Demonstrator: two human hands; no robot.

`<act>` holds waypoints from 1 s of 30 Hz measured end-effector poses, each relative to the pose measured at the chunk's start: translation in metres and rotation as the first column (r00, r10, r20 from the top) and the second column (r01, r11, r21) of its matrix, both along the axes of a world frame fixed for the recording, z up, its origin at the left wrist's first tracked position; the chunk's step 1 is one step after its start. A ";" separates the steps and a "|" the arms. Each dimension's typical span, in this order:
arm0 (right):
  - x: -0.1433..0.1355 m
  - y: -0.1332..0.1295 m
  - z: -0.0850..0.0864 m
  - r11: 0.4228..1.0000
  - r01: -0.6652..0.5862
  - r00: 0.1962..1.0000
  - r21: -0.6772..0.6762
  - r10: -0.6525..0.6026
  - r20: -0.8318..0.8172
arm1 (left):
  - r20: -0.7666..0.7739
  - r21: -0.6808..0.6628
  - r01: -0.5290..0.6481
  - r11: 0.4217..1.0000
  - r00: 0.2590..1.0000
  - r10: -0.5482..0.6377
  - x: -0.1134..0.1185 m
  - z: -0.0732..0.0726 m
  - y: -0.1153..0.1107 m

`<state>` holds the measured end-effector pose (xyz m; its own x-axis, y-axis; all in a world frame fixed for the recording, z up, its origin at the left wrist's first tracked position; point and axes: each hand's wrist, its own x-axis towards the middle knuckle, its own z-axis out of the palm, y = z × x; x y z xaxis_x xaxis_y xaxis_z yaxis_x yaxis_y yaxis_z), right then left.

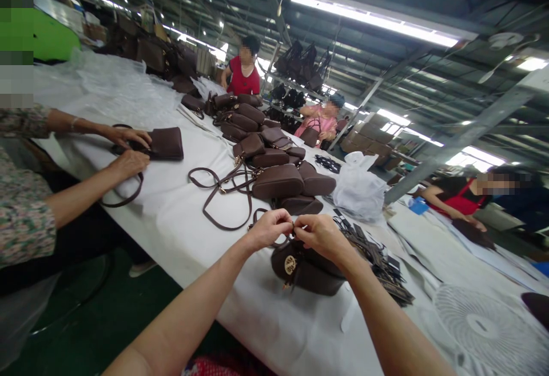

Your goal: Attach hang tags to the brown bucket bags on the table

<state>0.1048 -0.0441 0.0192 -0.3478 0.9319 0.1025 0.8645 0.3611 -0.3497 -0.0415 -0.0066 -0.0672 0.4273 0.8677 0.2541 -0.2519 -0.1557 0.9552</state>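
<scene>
A dark brown bag [319, 273] with a round gold emblem [290, 265] rests on the white-covered table [171, 239], under my hands. Above its top edge my left hand [271, 229] and my right hand [318, 234] meet, fingers pinched close together at a small dark piece, too small to name. A thin brown strap loop lies just behind my left hand. Right behind them is a pile of brown bags [278, 181] with long looped straps [227, 226] spread to its left.
Black and tan tags [377, 267] lie right of the bag, near a white fan [480, 324] and a plastic bag [359, 187]. At left, a co-worker's hands [128, 147] handle another brown bag [167, 143]. Other people work farther back.
</scene>
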 end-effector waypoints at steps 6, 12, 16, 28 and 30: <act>0.001 0.001 -0.007 0.999 0.041 0.997 -0.024 -0.042 -0.071 | 0.065 -0.078 0.053 0.996 0.997 -0.048 -0.003 0.002 -0.001; 0.003 0.001 -0.009 0.995 0.056 0.985 -0.080 -0.068 -0.161 | 0.108 -0.090 0.033 0.995 0.994 -0.024 -0.003 0.000 -0.004; 0.004 0.001 -0.009 0.994 0.062 0.978 -0.086 -0.077 -0.194 | 0.107 -0.020 -0.073 0.997 0.992 0.074 0.004 -0.005 -0.005; 0.005 -0.002 -0.013 0.998 0.070 0.981 -0.008 -0.070 -0.182 | 0.095 0.063 -0.114 0.992 0.990 0.107 0.009 -0.016 -0.002; 0.006 -0.002 -0.015 0.999 0.051 0.984 0.015 -0.048 -0.170 | 0.119 0.034 -0.106 0.994 0.988 0.101 0.009 -0.017 -0.002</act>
